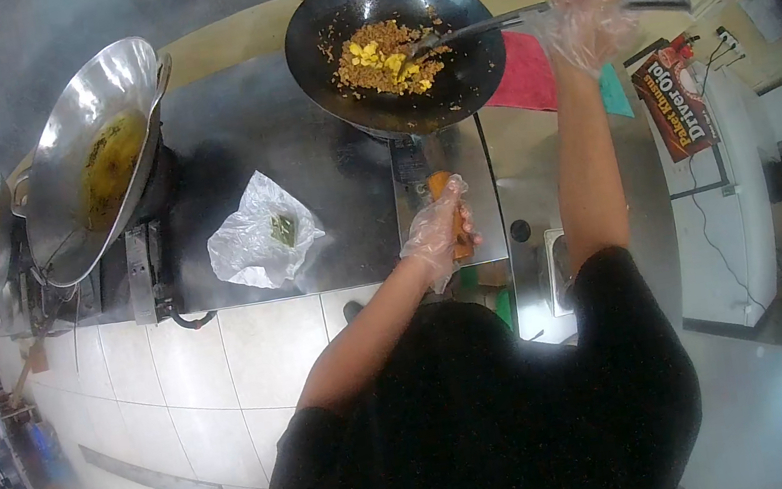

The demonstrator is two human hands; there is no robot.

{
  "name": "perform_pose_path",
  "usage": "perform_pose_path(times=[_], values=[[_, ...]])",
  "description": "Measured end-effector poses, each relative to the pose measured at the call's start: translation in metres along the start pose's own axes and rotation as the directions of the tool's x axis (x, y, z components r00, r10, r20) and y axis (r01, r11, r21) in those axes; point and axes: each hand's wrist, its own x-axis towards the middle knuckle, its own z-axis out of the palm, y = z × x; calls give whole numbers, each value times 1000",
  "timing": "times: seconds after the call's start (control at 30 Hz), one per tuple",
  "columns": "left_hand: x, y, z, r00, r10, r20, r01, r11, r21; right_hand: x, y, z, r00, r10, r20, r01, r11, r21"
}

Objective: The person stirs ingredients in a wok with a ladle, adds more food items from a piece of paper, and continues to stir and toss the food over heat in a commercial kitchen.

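Observation:
My left hand (437, 226), in a clear plastic glove, grips the wooden handle (444, 183) of a dark wok (471, 73). Brown fried rice (367, 81) lies in the wok, with yellow pieces of scrambled egg (366, 54) on top. My right hand (588, 17), also in a clear plastic glove, holds a metal cooking utensil (491, 24) by its thick handle. The utensil's far end is in the rice beside the egg, so its exact shape is partly hidden. Only part of the burner under the wok shows.
To the left, a large metal pan (121, 64) holds yellowish oil (114, 164). White plastic wrapping (247, 243) with a small green item (283, 230) lies on the steel counter (347, 205). A red cloth (525, 76) sits right of the wok, near a printed sign (673, 100).

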Motion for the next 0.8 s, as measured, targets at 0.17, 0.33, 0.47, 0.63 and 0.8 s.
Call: perform_pose_path(times=[0.17,0.33,0.47,0.63,0.8], values=[[0,0,-2,1000,9,-12,-9,1000,2,-1,16,-4,992,-11,126,14,1000,-22],[-5,6,3,1000,-16,-16,16,1000,-10,9,16,10,998,38,53,-34,996,-78],[-13,14,8,999,-53,-3,53,997,58,60,17,-5,959,164,233,-119,974,-194],[-16,16,3,999,-42,-23,44,994,98,102,30,-3,963,211,168,-180,967,-181],[-24,24,-4,999,-45,-13,45,997,63,124,45,0,954,281,104,-252,941,-228]])
